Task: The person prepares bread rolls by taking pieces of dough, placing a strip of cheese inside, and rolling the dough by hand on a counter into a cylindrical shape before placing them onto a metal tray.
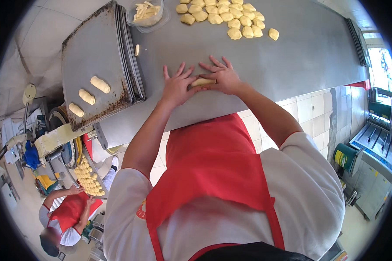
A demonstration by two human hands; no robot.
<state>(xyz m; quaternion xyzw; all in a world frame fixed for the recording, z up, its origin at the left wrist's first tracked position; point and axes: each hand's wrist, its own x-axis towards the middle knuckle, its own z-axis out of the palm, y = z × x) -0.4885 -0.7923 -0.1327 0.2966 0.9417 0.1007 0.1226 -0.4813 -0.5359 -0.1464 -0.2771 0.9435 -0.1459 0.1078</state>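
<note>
My left hand (177,85) and my right hand (222,75) lie flat, fingers spread, on a small roll of pale dough (203,81) on the steel table (292,61). Both palms press on the roll's ends; only its middle shows between them. A heap of several dough pieces (224,17) lies farther along the table. To my left, a stack of dark baking trays (96,56) carries three shaped dough rolls (88,96). I wear a red apron over a white shirt.
A clear plastic tub (146,13) with pale sticks stands beside the trays, one stick (137,50) lying loose. Lower left, another person in a red apron (67,213) handles dough pieces (89,176) at a machine (52,139). Steel equipment (374,148) stands right.
</note>
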